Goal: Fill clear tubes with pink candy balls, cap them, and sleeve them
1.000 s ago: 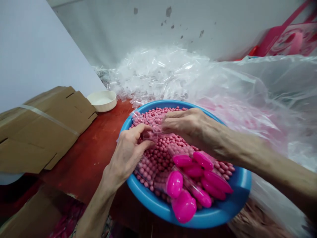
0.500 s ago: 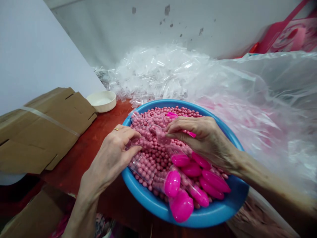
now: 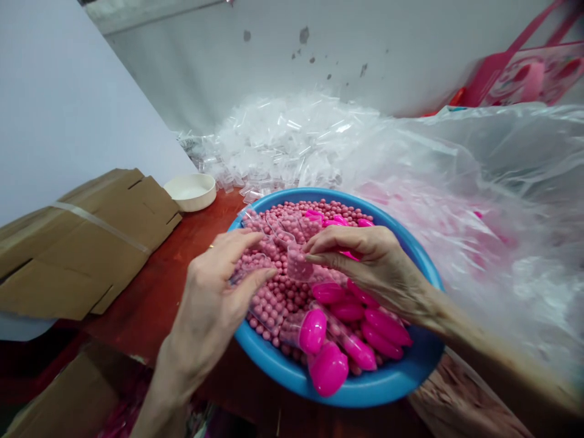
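A blue basin (image 3: 365, 392) holds many small pink beads (image 3: 292, 292). Clear tubes filled with beads (image 3: 267, 307) lie on top, several with bright pink caps (image 3: 328, 368). My right hand (image 3: 365, 255), reaching in from the right, pinches a clear tube (image 3: 298, 263) between thumb and fingertips over the beads. At the basin's left side is my left hand (image 3: 219, 292), its thumb and fingers spread apart above the bead-filled tubes, nothing gripped between them. A ring shows on one of its fingers.
Flattened cardboard (image 3: 86, 243) and a white round dish (image 3: 191, 191) are at the left on the red table (image 3: 168, 277). Behind the basin rises a heap of clear tubes (image 3: 283, 140). Clear plastic bags (image 3: 456, 182) with pink things inside fill the right.
My left hand has opened its fingers and moved slightly right. My right hand still holds the clear tube, which now hangs more upright. The view has shifted a little.
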Tool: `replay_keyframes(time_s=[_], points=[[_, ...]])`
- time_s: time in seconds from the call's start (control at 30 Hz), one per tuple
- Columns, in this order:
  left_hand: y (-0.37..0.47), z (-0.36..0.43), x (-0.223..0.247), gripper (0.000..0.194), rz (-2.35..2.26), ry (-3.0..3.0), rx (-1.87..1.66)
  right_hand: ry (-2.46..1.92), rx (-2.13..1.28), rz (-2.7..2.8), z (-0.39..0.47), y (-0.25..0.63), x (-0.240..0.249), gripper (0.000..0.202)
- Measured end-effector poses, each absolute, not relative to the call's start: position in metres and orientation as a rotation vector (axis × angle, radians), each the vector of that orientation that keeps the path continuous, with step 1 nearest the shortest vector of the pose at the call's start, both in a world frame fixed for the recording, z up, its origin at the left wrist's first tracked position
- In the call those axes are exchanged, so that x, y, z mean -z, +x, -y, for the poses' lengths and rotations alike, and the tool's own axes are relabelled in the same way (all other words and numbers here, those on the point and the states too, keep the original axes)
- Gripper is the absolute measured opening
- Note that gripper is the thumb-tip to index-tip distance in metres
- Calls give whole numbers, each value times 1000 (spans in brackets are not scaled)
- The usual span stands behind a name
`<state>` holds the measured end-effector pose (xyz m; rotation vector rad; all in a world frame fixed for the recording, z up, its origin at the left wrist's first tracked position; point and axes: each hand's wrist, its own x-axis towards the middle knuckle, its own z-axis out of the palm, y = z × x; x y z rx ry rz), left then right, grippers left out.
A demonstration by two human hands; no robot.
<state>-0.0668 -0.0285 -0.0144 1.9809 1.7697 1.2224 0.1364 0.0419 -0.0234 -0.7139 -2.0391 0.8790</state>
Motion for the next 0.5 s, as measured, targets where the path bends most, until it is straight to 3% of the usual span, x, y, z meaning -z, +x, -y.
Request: replay_keyframes(time_s=[0.1,0.27,0.5], points=[[-43,27,19,42,-1546,1600,-1293,-694,-958,1965,-36,135,20,5],[-26,21,17,17,-1451,1578,-1256,-723,-983,1932,-32,142,18,8],[-42,19,19,11,-1700,1808,-1107,-1175,-277,2104,-69,200,44,18]])
